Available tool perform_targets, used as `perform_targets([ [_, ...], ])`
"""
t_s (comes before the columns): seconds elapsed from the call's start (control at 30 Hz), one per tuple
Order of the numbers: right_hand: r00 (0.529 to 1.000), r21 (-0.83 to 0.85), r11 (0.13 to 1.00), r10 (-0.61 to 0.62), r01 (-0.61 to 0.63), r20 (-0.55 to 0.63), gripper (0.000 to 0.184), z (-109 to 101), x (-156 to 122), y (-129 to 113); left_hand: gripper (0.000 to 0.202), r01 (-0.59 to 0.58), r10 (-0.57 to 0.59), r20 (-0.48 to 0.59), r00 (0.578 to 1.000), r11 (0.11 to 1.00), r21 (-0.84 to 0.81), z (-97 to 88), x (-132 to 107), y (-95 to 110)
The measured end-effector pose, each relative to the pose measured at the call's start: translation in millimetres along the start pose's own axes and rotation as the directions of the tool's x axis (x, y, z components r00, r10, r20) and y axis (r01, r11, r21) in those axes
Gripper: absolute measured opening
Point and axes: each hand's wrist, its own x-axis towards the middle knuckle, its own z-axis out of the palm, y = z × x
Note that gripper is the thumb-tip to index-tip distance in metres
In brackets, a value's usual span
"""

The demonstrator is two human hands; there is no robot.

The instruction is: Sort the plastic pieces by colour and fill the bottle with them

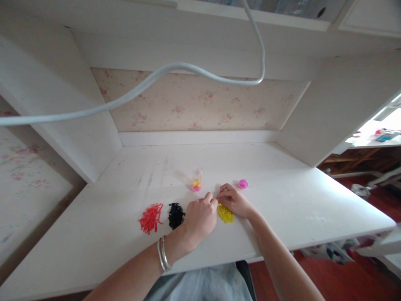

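Observation:
My left hand (pixel 200 219), with two silver bangles (pixel 163 254) on the wrist, is closed in a pinch between the black pile and the yellow pile. My right hand (pixel 234 201) bends over the yellow pile (pixel 225 213), its fingertips pinched together close to the left fingertips. Whatever lies between the fingers is too small to make out. The yellow pile looks like small rubber bands. A black pile (pixel 176 214) of similar pieces is partly behind my left hand, with a red pile (pixel 151 218) farther left. Beyond the hands stands a small clear bottle (pixel 197 179) with yellow and pink contents low inside.
A round pink lid (pixel 243 184) lies past my right hand. The white desk (pixel 282 200) has side panels and a back ledge. Across the upper view hangs a white cable (pixel 181 67), in front of the floral wallpaper (pixel 200 102).

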Motion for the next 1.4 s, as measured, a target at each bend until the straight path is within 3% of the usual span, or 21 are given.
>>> perform_targets([
  [0.27, 1.0, -0.011, 1.0, -0.021, 0.021, -0.018, 0.019, 2, 1, 1, 0.025, 0.019, -0.044, -0.195, 0.98, 0.991, -0.129, -24.8, 1, -20],
  [0.43, 0.998, 0.021, 1.0, 0.001, 0.0, -0.067, 0.021, 2, 2, 1, 0.022, 0.029, -0.12, -0.353, 0.928, 0.967, -0.254, -48.5, 5, -43],
  [0.63, 1.0, -0.041, 0.999, -0.013, 0.013, 0.023, 0.017, -2, 0, -1, 0.021, 0.062, -0.174, -0.451, 0.875, 0.966, -0.251, -61.3, 15, -66],
  [0.83, 1.0, -0.043, 0.999, 0.012, -0.012, 0.014, 0.015, -1, -1, 0, 0.023, 0.138, -0.198, -0.454, 0.868, 0.977, -0.163, -65.5, 24, -72],
  [1.4, 0.994, 0.138, 0.989, 0.07, -0.057, -0.089, 0.019, 0, -1, 0, 0.026, 0.226, -0.22, -0.323, 0.92, 0.974, -0.019, -68.9, 34, -68],
])
